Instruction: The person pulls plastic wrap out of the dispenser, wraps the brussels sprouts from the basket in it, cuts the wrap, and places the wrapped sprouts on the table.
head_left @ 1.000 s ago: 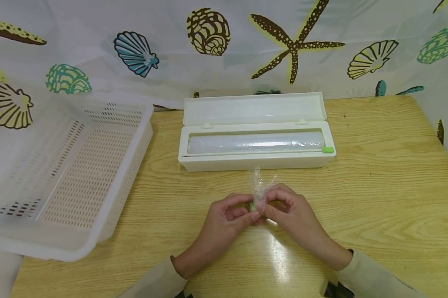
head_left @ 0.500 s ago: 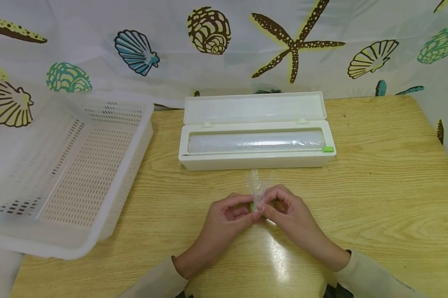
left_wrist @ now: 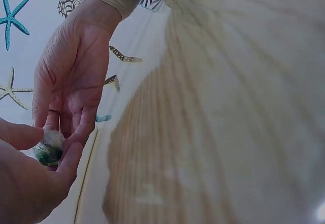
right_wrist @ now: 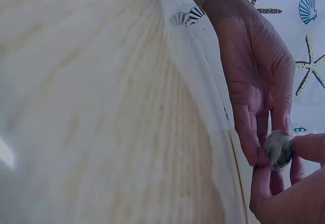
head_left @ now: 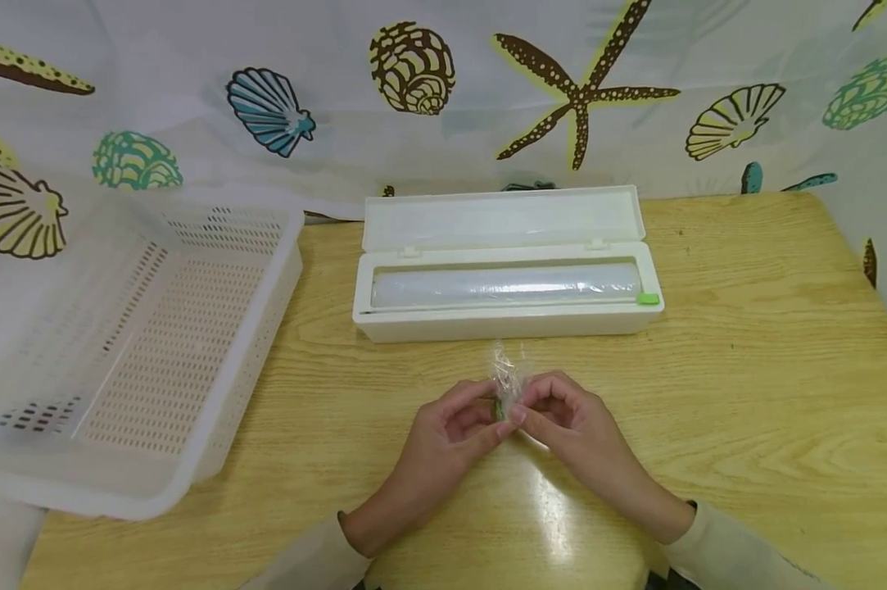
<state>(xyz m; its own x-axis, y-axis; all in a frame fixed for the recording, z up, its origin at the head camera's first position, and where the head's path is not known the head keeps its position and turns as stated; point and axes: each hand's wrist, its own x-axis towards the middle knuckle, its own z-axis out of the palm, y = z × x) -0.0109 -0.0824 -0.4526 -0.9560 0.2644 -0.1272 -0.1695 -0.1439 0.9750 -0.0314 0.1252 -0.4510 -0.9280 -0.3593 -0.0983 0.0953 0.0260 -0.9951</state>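
A small round green thing wrapped in clear plastic film (head_left: 500, 409) sits between the fingertips of both hands; what is inside the film I cannot tell. My left hand (head_left: 443, 438) pinches it from the left with thumb and fingers. From the right, my right hand (head_left: 579, 426) grips the bunched film with thumb and curled fingers. A loose tuft of the film (head_left: 504, 365) sticks up above the fingers. Both wrist views show the wrapped bundle (left_wrist: 50, 150) as a ball, with film gathered over the green part (right_wrist: 284, 155).
Behind the hands stands a white cling film dispenser (head_left: 509, 324), its lid (head_left: 502, 220) raised. Inside lies a film roll (head_left: 502, 285), and a green slider (head_left: 647, 299) sits at its right front. To the left is a white perforated basket (head_left: 214, 426) on the wooden table (head_left: 745, 393).
The film tuft above the fingers has shifted and looks narrower. My right fingers have curled a little more, and my left index finger has moved slightly; both hands stay in place.
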